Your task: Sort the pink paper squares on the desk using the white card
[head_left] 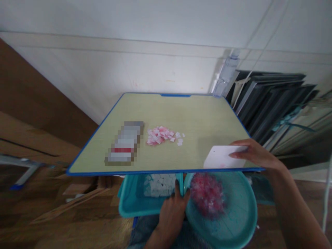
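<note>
Wall [153, 65] backs the table [197, 119], at whose near right corner the right hand [256, 153] pinches a card [220, 155]; left hand [172, 211], grip unclear, overlaps the bin's [140, 212] right edge.

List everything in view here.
Tabletop: 1, yellow-green, blue-rimmed, centre
Pixelated item: 1, grey with red, tabletop left
Small pieces: many, pink and white, tabletop middle
Card: 1, white, tabletop's near right
Bottle: 1, clear, far right corner
Panels: several, dark, right
Tub: 1, teal, below tabletop
Pale pieces: several, white, in tub
Basin: 1, teal, beside tub
Heap: 1, pink, in basin
Cords: several, pale, right
Brown panel: 1, brown, left
Wall: 1, white, behind
Floor: 1, brown, below
Lap: 1, blue-clad, bottom
Left hand: 1, bare, at tub's right side
Right hand: 1, bare, holding card
</note>
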Available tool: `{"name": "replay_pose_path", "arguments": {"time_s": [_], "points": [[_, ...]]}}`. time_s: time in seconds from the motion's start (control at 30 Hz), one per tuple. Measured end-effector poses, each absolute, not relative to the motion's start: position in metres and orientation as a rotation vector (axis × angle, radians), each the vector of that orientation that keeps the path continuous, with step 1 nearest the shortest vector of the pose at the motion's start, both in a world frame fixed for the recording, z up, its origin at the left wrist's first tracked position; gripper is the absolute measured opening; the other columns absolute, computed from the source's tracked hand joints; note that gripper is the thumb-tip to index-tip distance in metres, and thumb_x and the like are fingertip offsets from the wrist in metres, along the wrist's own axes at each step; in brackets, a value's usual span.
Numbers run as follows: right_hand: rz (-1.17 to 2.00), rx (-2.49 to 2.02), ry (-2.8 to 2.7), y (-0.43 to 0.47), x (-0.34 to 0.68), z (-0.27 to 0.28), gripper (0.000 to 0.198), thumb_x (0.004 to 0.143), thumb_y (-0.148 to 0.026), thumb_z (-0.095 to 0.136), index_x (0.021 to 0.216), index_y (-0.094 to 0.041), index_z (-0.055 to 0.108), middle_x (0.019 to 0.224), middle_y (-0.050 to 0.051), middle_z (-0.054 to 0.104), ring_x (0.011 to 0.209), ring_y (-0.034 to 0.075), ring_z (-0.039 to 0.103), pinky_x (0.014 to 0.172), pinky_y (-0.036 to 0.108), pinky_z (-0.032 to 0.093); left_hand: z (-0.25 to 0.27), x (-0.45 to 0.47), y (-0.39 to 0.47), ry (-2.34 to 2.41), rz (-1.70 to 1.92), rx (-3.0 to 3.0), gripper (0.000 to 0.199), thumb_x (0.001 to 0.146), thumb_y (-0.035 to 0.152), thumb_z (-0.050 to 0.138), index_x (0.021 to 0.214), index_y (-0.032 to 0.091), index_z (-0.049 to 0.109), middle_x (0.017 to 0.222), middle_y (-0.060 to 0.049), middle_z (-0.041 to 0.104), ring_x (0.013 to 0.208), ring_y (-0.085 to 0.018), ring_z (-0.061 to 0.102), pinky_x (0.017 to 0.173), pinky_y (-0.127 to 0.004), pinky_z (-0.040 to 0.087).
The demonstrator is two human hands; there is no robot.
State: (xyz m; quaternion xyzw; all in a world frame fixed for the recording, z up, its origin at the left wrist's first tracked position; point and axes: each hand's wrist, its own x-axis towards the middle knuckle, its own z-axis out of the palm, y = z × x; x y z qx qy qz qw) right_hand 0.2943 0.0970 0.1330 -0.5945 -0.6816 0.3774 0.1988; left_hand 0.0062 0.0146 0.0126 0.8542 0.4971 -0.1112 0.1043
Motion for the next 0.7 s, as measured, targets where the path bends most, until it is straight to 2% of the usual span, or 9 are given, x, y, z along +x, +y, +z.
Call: {"name": "replay_pose_path", "arguments": {"time_s": [0.17,0.33,0.47,0.7], "points": [[1.038,-1.632,-1.902,0.074,0.295,0.133,0.032,0.066,-0.041,0.06,0.084,-0.016,0.066,0.08,0.007,0.066,0.073,0.021,0.059,0.062,0.027,0.047,0.017,0.01,0.019,1.513,-0.318,2.505,0.047,0.081,0.011,0.029,0.12,0.036,0.037,0.127,-0.019,0.036,0.068,-0.018,0.062,0.056,-0.032,0.05],[1.026,-1.5,-2.076,0.059,0.295,0.137,0.024,0.073,-0.035,0.055,0.085,-0.017,0.067,0.082,0.006,0.067,0.073,0.018,0.06,0.064,0.025,0.046,0.022,0.012,0.022,1.521,-0.341,2.482,0.05,0.082,0.01,0.022,0.12,0.038,0.036,0.123,-0.015,0.041,0.071,-0.017,0.061,0.057,-0.031,0.05],[1.005,-1.494,-2.121,0.054,0.293,0.139,0.025,0.075,-0.034,0.053,0.088,-0.018,0.066,0.082,0.006,0.067,0.072,0.017,0.06,0.064,0.024,0.045,0.023,0.012,0.022,1.549,-0.346,2.462,0.05,0.081,0.009,0.022,0.121,0.037,0.036,0.123,-0.015,0.039,0.071,-0.017,0.061,0.058,-0.031,0.05],[0.7,-1.623,-1.836,0.061,0.289,0.138,0.021,0.06,-0.038,0.066,0.072,-0.021,0.063,0.071,0.004,0.063,0.066,0.018,0.057,0.057,0.026,0.045,0.029,0.013,0.024,1.518,-0.375,2.415,0.045,0.081,0.013,0.03,0.12,0.035,0.035,0.127,-0.016,0.035,0.072,-0.016,0.06,0.06,-0.031,0.049]]}}
